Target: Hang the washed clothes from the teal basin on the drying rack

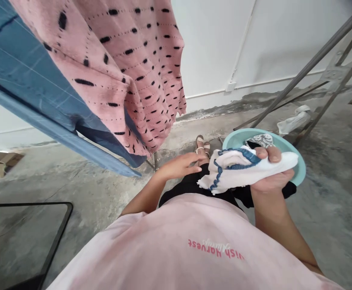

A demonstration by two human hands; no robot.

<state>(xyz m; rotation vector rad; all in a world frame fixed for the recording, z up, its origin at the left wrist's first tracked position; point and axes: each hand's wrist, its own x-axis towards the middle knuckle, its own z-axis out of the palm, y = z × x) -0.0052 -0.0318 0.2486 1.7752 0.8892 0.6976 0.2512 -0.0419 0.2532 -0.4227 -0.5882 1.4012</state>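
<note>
My right hand is wrapped round a white cloth garment with blue ruffled trim, which hangs out to the left of the fist. Beneath that hand stands a light teal basin on the floor, with a grey-white patterned cloth and something black inside. My left hand is held in front of my body with its fingers apart and nothing in them, a short way left of the white garment.
A pink garment with black dashes and blue denim clothing hang at the upper left. Metal bars stand at the right. A cardboard box and a black-edged frame are at the left.
</note>
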